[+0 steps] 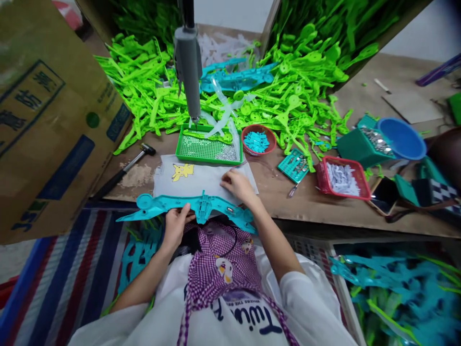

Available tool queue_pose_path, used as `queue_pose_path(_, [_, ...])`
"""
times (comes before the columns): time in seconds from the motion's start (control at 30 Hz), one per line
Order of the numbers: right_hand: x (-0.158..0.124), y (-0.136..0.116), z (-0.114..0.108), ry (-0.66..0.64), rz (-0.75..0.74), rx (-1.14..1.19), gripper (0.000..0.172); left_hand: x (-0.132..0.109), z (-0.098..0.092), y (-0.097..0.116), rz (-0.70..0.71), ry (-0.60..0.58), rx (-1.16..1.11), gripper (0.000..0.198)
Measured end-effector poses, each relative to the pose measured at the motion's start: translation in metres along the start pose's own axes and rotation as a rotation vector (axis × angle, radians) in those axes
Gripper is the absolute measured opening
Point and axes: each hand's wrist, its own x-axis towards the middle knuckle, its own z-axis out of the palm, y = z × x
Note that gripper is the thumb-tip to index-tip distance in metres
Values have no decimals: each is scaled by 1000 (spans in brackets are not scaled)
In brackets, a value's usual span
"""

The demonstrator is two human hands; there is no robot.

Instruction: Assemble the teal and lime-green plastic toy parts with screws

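Note:
A long turquoise plastic part (158, 204) lies across the table's near edge on a grey cloth (201, 179) with a yellow cartoon print. My left hand (176, 223) grips this part from below near its middle. My right hand (238, 186) rests on the cloth above the part's right half, fingers curled together at the part's upper edge; what they pinch, if anything, is too small to see. A grey powered screwdriver (189, 62) hangs upright over a green tray (209, 149) of screws just behind the cloth.
A heap of bright green plastic parts (295, 91) covers the back of the table. A red bowl (258, 140) of blue pieces, a red basket (342, 178), a blue bowl (401, 138), a hammer (124, 170) and a phone (384, 194) lie about. A cardboard box (46, 115) stands at left.

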Motion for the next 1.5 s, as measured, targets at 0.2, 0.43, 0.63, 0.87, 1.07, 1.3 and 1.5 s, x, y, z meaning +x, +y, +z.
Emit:
queue_pose_path(0.2, [5, -5, -8, -61, -21, -144, 14, -12, -6, 6, -64, -69, 14, 53])
queue_pose_path(0.43, [52, 4, -37, 447, -131, 257, 46, 8, 16, 26, -24, 34, -62, 61])
queue_pose_path(0.63, [41, 13, -67, 713, -134, 587, 44, 49, 46, 35, 49, 76, -110, 58])
queue_pose_path(0.87, [-2, -10, -123, 958, -331, 529, 41, 65, 49, 26, 51, 82, -38, 54])
queue_pose_path(1.07, [-14, -23, -115, 836, -451, 328, 30, 56, 15, 37, -30, -45, 277, 58])
queue_pose_path(1.3, [-60, -26, 0, 216, -597, -148, 33, 32, 13, 63, 118, -379, 352, 55])
queue_pose_path(1.5, [-70, -16, 22, 88, -549, -180, 36, 58, 89, 76, 67, -581, 150, 37])
